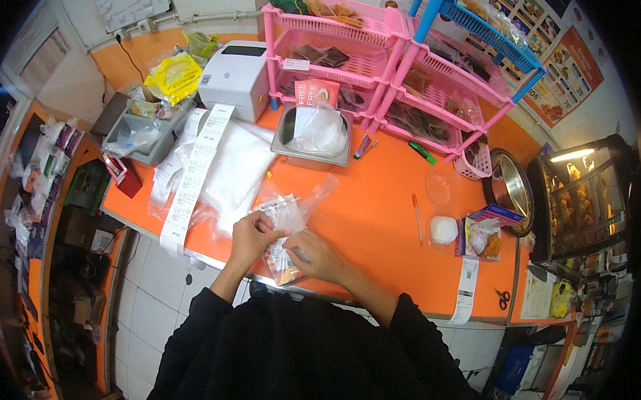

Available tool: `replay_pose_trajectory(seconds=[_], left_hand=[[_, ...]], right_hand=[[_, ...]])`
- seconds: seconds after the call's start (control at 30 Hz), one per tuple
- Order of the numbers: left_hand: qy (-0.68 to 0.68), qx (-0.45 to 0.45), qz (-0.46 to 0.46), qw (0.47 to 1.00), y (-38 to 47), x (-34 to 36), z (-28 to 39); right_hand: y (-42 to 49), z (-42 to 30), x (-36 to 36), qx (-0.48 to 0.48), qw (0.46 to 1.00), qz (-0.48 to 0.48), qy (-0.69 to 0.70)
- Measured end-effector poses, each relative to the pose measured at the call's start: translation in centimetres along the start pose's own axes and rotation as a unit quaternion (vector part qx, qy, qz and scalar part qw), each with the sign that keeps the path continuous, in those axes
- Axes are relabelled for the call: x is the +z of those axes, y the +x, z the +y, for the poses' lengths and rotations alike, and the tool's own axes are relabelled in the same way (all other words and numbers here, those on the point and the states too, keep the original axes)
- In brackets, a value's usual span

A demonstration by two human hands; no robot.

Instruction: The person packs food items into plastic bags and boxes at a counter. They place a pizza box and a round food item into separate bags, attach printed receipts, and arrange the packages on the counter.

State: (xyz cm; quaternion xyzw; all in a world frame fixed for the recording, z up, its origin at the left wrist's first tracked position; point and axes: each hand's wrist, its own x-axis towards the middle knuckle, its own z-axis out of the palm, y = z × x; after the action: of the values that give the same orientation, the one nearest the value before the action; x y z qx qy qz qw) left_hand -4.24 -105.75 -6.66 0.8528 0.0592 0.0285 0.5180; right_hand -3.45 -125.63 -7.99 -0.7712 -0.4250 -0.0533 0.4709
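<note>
My left hand (252, 239) and my right hand (320, 258) meet at the front edge of an orange table (370, 223). Between them is a clear plastic bag (290, 215) around a flat printed package (286, 276). The fingers of both hands pinch the bag's plastic over the package, and they partly hide it. A loose end of the bag sticks up to the far right. Just left of the hands lies a stack of clear plastic bags (233, 169), with a long printed receipt strip (195, 184) along it.
A label printer (234, 78), a steel pan (310, 159) and pink plastic racks (333, 31) stand at the back. To the right are an orange pen (417, 220), a wrapped white ball (443, 230), a box of fried food (482, 242) and scissors (502, 298). A heated display case (581, 198) stands beyond.
</note>
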Motion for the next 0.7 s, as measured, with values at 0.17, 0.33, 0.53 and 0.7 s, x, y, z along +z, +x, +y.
replay_pose_trajectory(seconds=[0.17,0.33,0.53,0.7], left_hand=[[0.046,0.017,-0.018,0.999,0.4,-0.4,-0.2],[0.025,-0.065,-0.069,0.995,0.8,-0.7,0.0],[-0.014,-0.089,-0.098,0.991,1.0,-1.1,0.5],[-0.022,-0.074,-0.096,0.992,0.9,-1.2,1.0]], right_hand=[[0.7,0.9,0.2,0.009,0.999,0.001,0.052],[1.6,0.6,0.6,0.229,0.960,-0.018,0.163],[3.1,-0.1,-0.1,0.289,0.949,-0.043,0.115],[3.4,-0.2,-0.5,0.276,0.956,-0.059,0.081]])
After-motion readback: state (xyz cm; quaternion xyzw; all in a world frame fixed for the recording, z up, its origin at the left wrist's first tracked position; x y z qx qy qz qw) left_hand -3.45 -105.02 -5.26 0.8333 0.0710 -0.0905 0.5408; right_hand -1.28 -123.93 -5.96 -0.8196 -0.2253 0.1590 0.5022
